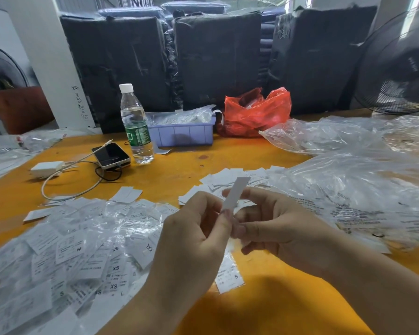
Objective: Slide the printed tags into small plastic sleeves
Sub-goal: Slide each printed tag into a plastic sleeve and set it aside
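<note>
A white printed tag (236,192) stands tilted between my hands above the orange table (184,163). My left hand (191,238) pinches its lower end with thumb and forefinger. My right hand (273,223) closes on the same lower end from the right, its forefinger behind the tag. Whether a clear sleeve is around the tag there is too blurred to tell. Sleeved tags with size letters lie in a heap (70,252) at the left. Loose tags (230,177) lie beyond my hands. One sleeved tag marked S (230,276) lies under my hands.
Large clear plastic bags (348,189) cover the right side of the table. A water bottle (136,126), a phone (111,155) with cable and charger (47,169), a lilac bin (182,131) and a red bag (254,112) stand at the back. A fan (397,66) stands at the far right.
</note>
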